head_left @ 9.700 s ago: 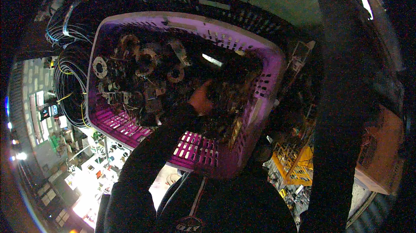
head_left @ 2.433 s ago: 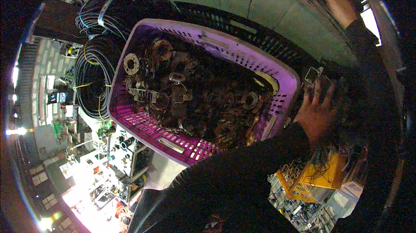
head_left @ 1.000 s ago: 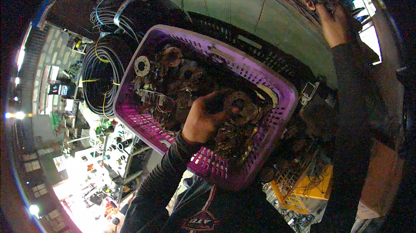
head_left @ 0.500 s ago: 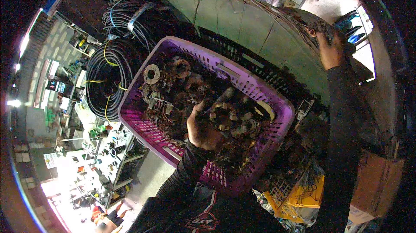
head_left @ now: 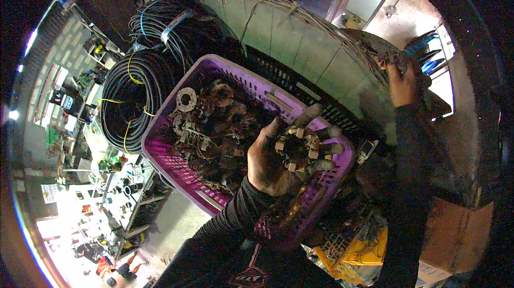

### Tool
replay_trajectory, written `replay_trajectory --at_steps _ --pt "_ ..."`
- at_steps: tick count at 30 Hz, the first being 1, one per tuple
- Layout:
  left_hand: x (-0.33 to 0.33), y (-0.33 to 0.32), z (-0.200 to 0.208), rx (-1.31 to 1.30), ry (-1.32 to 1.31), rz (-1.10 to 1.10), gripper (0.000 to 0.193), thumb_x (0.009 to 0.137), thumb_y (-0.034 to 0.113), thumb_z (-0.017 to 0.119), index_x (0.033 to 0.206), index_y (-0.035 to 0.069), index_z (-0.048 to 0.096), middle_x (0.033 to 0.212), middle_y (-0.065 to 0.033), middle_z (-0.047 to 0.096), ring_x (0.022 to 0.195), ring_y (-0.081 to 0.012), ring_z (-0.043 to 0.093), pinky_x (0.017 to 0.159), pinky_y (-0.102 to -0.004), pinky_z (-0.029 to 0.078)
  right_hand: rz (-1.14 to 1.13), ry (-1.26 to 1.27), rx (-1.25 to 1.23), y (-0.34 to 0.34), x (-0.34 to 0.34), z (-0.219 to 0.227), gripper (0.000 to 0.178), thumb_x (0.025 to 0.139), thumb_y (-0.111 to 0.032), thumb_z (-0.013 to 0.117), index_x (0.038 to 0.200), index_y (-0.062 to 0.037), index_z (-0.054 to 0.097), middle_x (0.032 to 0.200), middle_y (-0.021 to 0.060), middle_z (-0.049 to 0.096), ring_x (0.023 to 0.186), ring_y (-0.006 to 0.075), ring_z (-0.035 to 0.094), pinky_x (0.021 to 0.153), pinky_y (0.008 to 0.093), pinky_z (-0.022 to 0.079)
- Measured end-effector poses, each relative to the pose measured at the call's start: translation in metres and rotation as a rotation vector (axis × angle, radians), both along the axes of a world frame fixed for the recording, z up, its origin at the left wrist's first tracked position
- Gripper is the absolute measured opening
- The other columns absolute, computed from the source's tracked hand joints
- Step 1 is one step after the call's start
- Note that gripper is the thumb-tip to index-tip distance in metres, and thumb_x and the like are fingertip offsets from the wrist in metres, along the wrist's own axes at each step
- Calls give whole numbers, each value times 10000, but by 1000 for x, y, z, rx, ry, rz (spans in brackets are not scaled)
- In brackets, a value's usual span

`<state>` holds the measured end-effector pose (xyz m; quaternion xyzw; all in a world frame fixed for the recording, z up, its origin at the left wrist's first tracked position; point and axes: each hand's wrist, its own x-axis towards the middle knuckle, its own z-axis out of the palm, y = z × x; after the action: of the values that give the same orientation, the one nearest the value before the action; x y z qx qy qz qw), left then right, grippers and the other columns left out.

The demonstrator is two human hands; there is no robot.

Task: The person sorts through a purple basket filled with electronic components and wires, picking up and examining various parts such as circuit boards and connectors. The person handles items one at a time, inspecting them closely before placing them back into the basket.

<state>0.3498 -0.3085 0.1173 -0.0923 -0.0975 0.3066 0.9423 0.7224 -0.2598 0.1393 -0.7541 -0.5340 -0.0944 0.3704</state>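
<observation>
The left hand (head_left: 276, 162) is cupped palm-up over the purple basket's (head_left: 166, 151) right end, fingers curled around a grimy ring-shaped part (head_left: 300, 148) to lift it clear. The right hand (head_left: 402, 81) grips the shelf edge (head_left: 375, 55) above, seemingly for balance.

Person: long black ribbed-knit sleeves on both arms, cuffs at the wrists; bare, grimy left hand (head_left: 278, 165) and right hand (head_left: 402, 81); dark top bearing a red-and-white chest print.

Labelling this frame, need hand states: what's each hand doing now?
Left hand: palm up, cupping a dark round wound coil part over the purple plastic basket.
Right hand: raised, gripping a dark ledge; closed on it.
</observation>
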Motion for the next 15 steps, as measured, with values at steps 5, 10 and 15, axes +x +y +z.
replay_trajectory --at_steps 5,10,15 --pt "0 3 -7 -11 -26 -32 662 1064 426 457 1582 32 336 1251 -246 669 1210 -471 624 1053 -607 500 -1 30 44 -3 -13 6 418 952 -350 670 1212 -23 677 1194 213 715 1157 385 660 1041 465 485" --pt "-3 -2 -10 59 81 -12 634 1073 402 485 1570 29 359 1240 -202 687 1193 -412 646 1118 -649 426 -43 -40 -7 -4 -4 0 467 961 -405 664 1229 -21 666 1221 222 701 1160 395 655 1050 471 479" --pt "-8 -6 -5 74 -32 1 675 1066 432 511 1574 18 349 1256 -200 680 1195 -393 647 1124 -649 423 -63 -99 62 4 11 -9 525 961 -436 673 1273 -15 643 1250 231 689 1175 408 646 1063 471 473"
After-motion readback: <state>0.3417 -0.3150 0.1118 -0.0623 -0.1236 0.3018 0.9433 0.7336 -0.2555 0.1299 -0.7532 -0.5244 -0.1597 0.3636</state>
